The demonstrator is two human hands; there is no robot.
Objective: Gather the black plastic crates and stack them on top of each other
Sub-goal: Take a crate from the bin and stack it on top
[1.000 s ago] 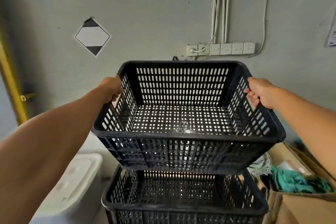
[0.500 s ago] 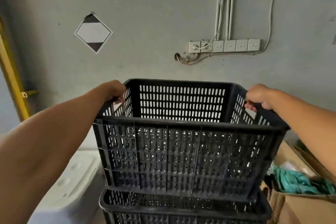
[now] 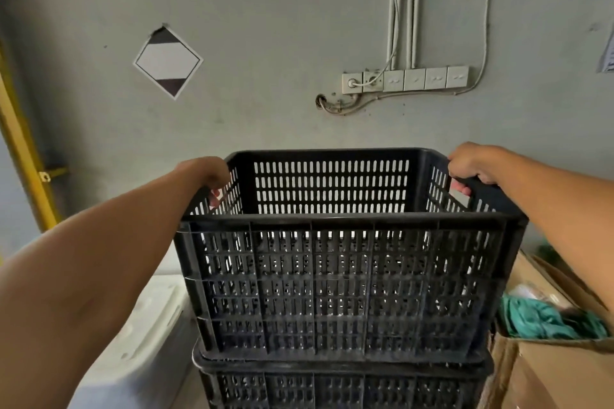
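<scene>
A black slotted plastic crate sits upright in the rim of a second black crate beneath it, in front of a grey wall. My left hand grips the top crate's left side rim, fingers curled through the handle slot. My right hand grips the right side rim the same way. Both forearms reach in from the lower corners. The top crate is empty inside.
A white plastic lid or container lies low at the left. An open cardboard box with teal cloth stands at the right. Wall sockets and cables hang behind. A yellow post runs along the left edge.
The top crate has come down from a tilted, raised position and levelled onto the lower crate. Both hands stayed on its side rims.
</scene>
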